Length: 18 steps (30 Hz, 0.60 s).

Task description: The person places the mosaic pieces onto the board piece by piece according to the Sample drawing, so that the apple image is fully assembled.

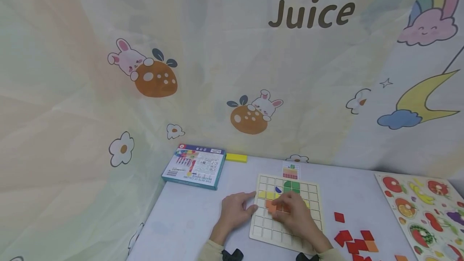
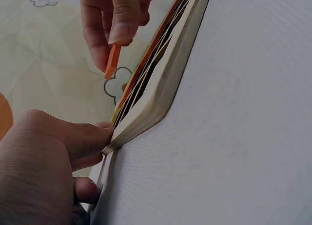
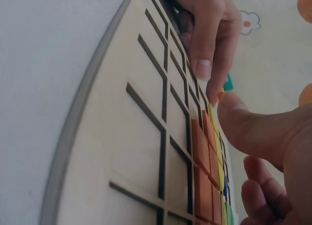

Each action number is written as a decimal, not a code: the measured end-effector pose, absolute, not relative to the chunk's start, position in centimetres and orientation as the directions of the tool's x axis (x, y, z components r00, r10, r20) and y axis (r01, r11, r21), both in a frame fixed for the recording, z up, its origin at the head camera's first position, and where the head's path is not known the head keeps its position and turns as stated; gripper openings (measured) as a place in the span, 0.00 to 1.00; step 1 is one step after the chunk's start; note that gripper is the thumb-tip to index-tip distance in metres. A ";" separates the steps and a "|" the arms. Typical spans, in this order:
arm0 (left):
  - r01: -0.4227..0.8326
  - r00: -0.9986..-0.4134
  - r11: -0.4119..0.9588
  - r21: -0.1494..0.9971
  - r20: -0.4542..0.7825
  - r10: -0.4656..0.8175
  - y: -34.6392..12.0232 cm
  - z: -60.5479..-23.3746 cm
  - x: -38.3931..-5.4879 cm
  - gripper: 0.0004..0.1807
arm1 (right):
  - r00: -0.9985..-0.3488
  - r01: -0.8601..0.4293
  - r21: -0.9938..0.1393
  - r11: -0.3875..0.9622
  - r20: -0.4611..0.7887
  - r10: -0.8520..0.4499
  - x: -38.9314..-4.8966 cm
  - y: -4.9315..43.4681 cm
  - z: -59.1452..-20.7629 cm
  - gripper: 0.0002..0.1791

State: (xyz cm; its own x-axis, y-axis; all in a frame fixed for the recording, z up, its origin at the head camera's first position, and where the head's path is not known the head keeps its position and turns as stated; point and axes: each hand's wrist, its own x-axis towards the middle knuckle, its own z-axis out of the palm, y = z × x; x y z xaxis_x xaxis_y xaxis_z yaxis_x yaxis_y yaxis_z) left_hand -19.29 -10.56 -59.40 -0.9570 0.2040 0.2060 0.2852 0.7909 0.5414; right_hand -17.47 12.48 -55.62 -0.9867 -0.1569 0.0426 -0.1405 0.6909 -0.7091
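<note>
A pale gridded board (image 1: 266, 228) lies on the white table, holding yellow tiles (image 1: 270, 195), green tiles (image 1: 291, 186), a blue piece (image 1: 278, 189) and orange tiles partly covered by my right hand. With thumb and finger, my right hand (image 1: 295, 212) pinches an orange tile (image 2: 112, 61) above the board. At the board's left edge rests my left hand (image 1: 233, 211), its thumb and forefinger extended against the edge. In the right wrist view, orange tiles (image 3: 202, 147) sit side by side in the grid.
Loose red tiles (image 1: 360, 245) and a few orange ones lie right of the board. A small picture card (image 1: 291, 170) is behind it. A flat box (image 1: 195, 166) and a yellow strip (image 1: 236, 158) sit back left. A fruit-printed sheet (image 1: 420, 212) lies far right, before a printed cloth backdrop.
</note>
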 end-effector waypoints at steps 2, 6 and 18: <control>0.287 -0.956 0.793 0.537 0.210 0.204 -10.6 -59.3 -19.2 0.23 | -0.987 -0.132 -0.706 0.696 0.032 -0.155 -17.5 12.3 -55.8 0.14; 0.283 -0.957 0.797 0.533 0.207 0.201 -10.6 -59.3 -19.2 0.23 | -0.986 -0.129 -0.708 0.694 0.017 -0.165 -17.4 12.0 -56.0 0.14; 0.284 -0.957 0.794 0.537 0.212 0.199 -10.6 -59.5 -19.3 0.23 | -0.982 -0.127 -0.703 0.700 -0.008 -0.186 -17.2 11.8 -55.9 0.16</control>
